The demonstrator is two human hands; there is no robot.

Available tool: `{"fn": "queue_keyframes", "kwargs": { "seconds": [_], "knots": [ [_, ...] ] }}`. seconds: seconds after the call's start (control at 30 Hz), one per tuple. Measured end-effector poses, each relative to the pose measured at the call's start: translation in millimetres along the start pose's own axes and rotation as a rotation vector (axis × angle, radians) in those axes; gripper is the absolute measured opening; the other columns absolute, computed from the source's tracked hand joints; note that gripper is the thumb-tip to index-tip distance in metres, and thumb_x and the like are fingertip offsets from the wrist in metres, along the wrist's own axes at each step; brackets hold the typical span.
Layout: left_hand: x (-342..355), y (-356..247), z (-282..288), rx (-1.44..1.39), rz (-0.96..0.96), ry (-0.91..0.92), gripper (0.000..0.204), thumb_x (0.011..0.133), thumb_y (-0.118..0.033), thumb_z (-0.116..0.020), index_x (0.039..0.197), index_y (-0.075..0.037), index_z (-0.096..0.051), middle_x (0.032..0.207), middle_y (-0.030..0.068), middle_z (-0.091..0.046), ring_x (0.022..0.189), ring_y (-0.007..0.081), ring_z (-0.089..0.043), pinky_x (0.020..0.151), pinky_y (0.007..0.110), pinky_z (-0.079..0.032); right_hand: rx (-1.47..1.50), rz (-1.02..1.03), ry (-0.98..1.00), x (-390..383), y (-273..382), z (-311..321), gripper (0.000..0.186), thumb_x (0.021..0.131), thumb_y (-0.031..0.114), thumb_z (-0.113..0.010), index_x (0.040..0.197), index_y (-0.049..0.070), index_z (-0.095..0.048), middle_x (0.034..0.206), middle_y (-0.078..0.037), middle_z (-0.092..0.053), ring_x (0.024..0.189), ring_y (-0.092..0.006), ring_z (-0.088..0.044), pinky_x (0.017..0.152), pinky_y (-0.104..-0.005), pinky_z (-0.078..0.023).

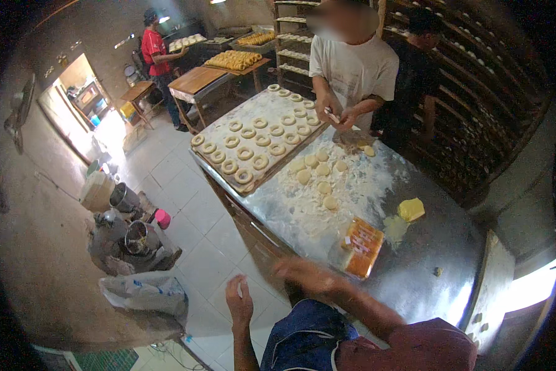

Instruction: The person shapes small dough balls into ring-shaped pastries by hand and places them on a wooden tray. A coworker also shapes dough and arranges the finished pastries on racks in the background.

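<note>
My left hand (239, 299) is raised over the floor beside the table, its fingers loosely apart and holding nothing that I can see. Near the table's front edge is my right hand (305, 276), smeared by motion, so its fingers cannot be made out. Closest to it on the metal table (414, 272) lies a clear-wrapped pack of golden-brown bread (362, 248). Beyond the pack, several flat dough rounds (323, 169) rest on scattered flour. A yellow block of butter or margarine (411, 209) sits to the right, next to a pale smear.
A floured board (210, 130) carries several dough rings. Across the table, a person in a white shirt (355, 65) handles dough; another in black stands behind. At the back, someone in red (157, 52) holds a tray. Buckets (124, 196) and a plastic sack (145, 290) stand at left.
</note>
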State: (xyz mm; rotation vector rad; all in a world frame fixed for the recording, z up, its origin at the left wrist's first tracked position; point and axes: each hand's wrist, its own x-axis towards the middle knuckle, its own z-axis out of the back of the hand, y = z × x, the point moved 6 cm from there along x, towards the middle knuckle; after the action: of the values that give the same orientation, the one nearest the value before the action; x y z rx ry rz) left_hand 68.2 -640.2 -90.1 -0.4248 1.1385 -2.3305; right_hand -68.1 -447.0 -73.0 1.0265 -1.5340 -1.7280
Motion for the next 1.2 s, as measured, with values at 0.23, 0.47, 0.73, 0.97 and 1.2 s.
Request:
{"fn": "queue_keyframes", "kwargs": {
  "seconds": [0.23, 0.47, 0.73, 0.97, 1.2],
  "knots": [
    [87, -50, -87, -0.242, -0.051, 0.317, 0.025, 0.105, -0.019, -0.055, 0.121, -0.003, -0.065, 0.112, 0.0174, -0.069, 0.104, 0.0317, -0.066, 0.094, 0.040, -0.050, -1.859, -0.232, -0.853, 45, -37, 273, 0.077, 0.104, 0.045, -0.048, 0.150, -0.015, -0.030, 0.155, -0.037, -0.030, 0.148, -0.0502, -0.026, 0.120, -0.0546, -0.026],
    [184, -123, -133, -0.428, -0.045, 0.525, 0.038, 0.109, -0.027, -0.044, 0.131, -0.001, -0.061, 0.133, 0.0173, -0.062, 0.128, 0.0277, -0.055, 0.111, 0.038, -0.039, -0.868, -0.357, -0.888, 67, -8, 270, 0.073, 0.107, 0.051, -0.035, 0.157, -0.002, -0.028, 0.161, -0.032, -0.025, 0.151, -0.0439, -0.022, 0.124, -0.0481, -0.018],
    [271, -237, -271, -1.221, 0.052, 0.728, 0.066, 0.107, -0.041, -0.040, 0.160, -0.006, -0.024, 0.168, 0.0090, -0.019, 0.156, 0.0237, -0.014, 0.126, 0.043, -0.015, 0.448, -0.019, -1.112, 86, 10, 227, 0.078, 0.105, 0.060, -0.027, 0.159, 0.003, -0.027, 0.164, -0.022, -0.025, 0.153, -0.0344, -0.021, 0.125, -0.0426, -0.014],
    [306, -222, -318, -0.807, -0.405, 0.738, 0.059, 0.108, -0.038, -0.042, 0.152, 0.001, -0.034, 0.156, 0.0183, -0.037, 0.144, 0.0308, -0.035, 0.119, 0.042, -0.028, 0.636, 0.140, -1.084, 110, 21, 177, 0.083, 0.103, 0.067, -0.023, 0.159, 0.006, -0.029, 0.165, -0.015, -0.029, 0.152, -0.0276, -0.024, 0.125, -0.0393, -0.015],
    [344, -226, -304, -0.709, -0.239, 1.081, 0.026, 0.105, -0.023, -0.054, 0.117, 0.000, -0.059, 0.107, 0.0080, -0.065, 0.096, 0.0155, -0.061, 0.081, 0.033, -0.051, -0.860, -0.566, -1.196, 18, -43, 244, 0.034, 0.085, 0.012, -0.072, 0.119, 0.008, -0.072, 0.120, -0.015, -0.067, 0.118, -0.0332, -0.060, 0.101, -0.0455, -0.047]
  ]
}}
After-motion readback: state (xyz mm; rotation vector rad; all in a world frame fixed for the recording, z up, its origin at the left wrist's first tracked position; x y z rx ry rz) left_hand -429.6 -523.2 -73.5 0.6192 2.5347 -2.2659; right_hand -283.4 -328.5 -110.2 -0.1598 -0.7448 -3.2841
